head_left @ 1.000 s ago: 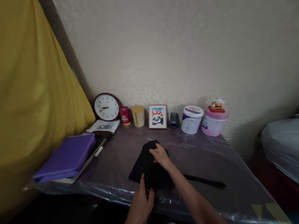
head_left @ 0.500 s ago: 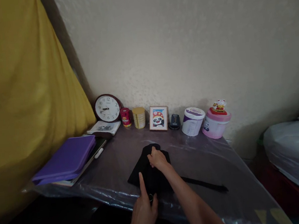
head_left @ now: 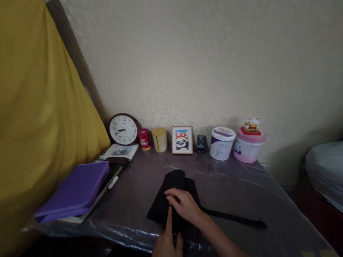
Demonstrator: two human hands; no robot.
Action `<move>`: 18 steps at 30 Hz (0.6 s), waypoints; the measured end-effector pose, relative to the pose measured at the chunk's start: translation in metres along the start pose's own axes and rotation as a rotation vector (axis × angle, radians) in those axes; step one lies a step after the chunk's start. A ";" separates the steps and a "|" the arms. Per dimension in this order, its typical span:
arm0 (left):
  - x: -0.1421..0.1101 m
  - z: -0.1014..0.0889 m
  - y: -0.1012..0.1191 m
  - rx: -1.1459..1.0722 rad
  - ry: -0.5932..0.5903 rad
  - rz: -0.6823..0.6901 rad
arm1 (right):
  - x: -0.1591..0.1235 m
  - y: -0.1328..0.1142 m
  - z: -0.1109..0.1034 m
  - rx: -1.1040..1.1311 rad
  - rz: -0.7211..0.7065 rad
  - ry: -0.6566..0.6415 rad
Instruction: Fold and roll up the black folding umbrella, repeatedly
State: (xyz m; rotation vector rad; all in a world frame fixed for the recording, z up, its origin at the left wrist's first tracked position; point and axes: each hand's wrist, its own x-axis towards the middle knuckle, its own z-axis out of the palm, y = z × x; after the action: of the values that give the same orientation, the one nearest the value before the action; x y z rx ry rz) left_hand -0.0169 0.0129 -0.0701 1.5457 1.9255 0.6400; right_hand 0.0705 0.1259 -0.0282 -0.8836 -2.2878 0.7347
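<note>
A black cloth pouch lies on the plastic-covered table, with a black strap running off to the right. My right hand rests on the middle of the pouch, fingers curled and pinching its fabric. My left hand sits at the near edge, index finger stretched out onto the pouch, the other fingers folded around a small metal ring.
Along the wall stand a clock, a red tin, a yellow tin, a framed panda picture, a white tub and a pink tub. A purple case lies left. A yellow curtain hangs left; bedding is right.
My right hand slid from the pouch's far end back toward me to its middle. My left index finger stays pressed on the near part. The view tilted slightly.
</note>
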 end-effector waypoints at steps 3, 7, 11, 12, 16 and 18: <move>0.003 0.002 -0.004 -0.042 -0.007 -0.007 | -0.030 0.015 -0.003 -0.014 -0.080 0.152; 0.005 0.003 -0.003 -0.071 -0.023 -0.007 | -0.030 0.040 0.002 -0.109 -0.158 0.074; 0.006 0.001 -0.003 -0.131 -0.055 -0.026 | 0.005 0.066 0.007 -0.213 -0.145 0.024; 0.006 0.001 -0.003 -0.148 -0.062 -0.036 | 0.016 0.072 0.007 -0.231 -0.126 0.030; 0.007 0.000 -0.003 -0.222 -0.060 -0.036 | 0.052 0.093 0.003 -0.294 -0.018 0.061; 0.007 0.000 -0.003 -0.229 -0.063 -0.032 | 0.059 0.099 0.000 -0.328 0.074 0.120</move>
State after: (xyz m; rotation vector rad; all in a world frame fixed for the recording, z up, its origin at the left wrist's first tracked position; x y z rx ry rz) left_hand -0.0199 0.0190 -0.0734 1.3737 1.7594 0.7596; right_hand 0.0747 0.2310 -0.0749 -1.1325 -2.3134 0.3278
